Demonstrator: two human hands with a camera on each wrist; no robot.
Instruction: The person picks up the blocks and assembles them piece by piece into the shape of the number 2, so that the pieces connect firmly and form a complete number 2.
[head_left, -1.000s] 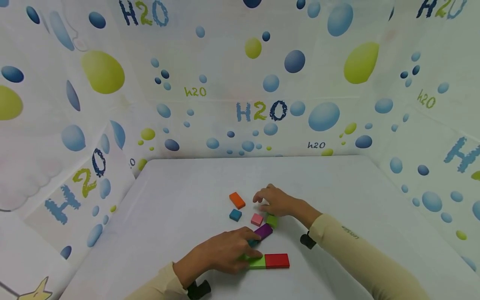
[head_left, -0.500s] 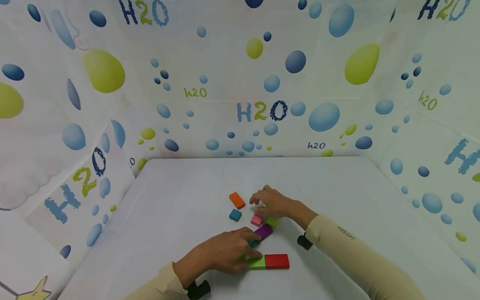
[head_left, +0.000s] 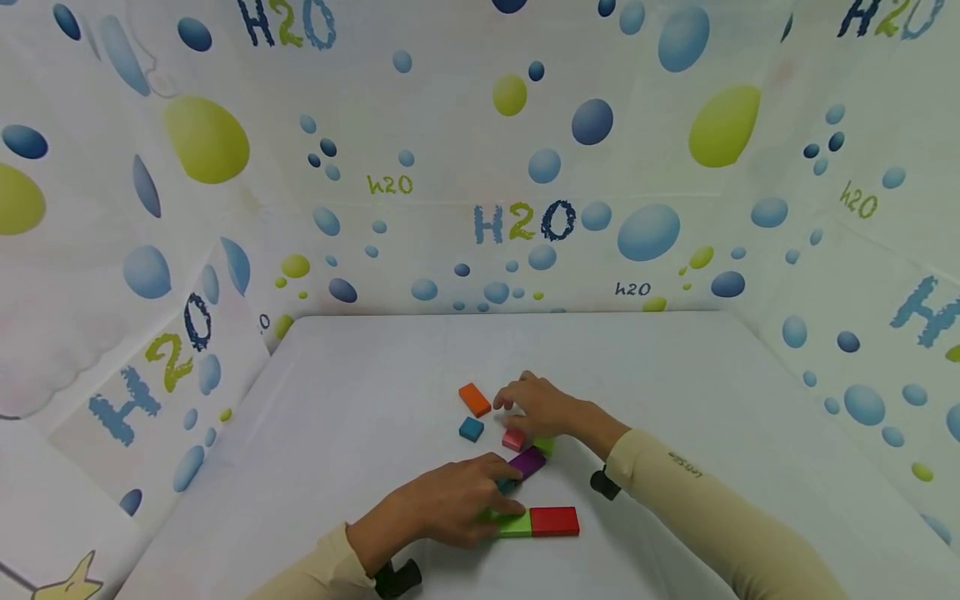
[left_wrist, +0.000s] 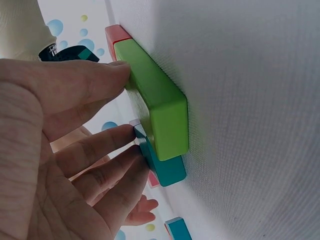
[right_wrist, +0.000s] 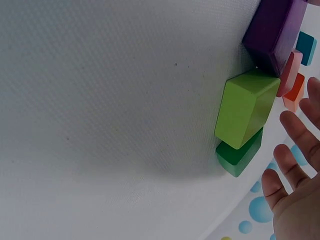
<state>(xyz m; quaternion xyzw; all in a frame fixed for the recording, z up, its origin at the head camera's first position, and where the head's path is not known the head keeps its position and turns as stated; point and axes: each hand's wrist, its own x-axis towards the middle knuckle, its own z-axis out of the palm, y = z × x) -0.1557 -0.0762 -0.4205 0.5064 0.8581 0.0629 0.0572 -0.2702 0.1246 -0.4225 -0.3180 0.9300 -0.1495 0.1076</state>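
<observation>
My left hand [head_left: 453, 500] rests with its thumb on the long light green block [head_left: 514, 527], which lies end to end with a red block [head_left: 555, 522]. Its other fingertips touch the teal block [left_wrist: 169, 171], seen best in the left wrist view. A purple block [head_left: 531, 462] sits beside those fingers. My right hand [head_left: 543, 407] hovers, fingers spread and loosely bent, its thumb close over a pink block [head_left: 513, 440] and a small light green block [head_left: 545, 447]. Whether the thumb touches one is unclear. Behind the small light green block, a dark green block [right_wrist: 239, 156] shows in the right wrist view.
An orange block [head_left: 475, 400] and a small blue block [head_left: 471, 429] lie left of the right hand. All stand on a white tabletop [head_left: 360, 383], with a patterned curtain [head_left: 450, 150] rising behind and at both sides.
My right hand has shifted slightly left, toward the orange block, so its thumb now overlaps the pink block. The left hand and the blocks stay where they were.
</observation>
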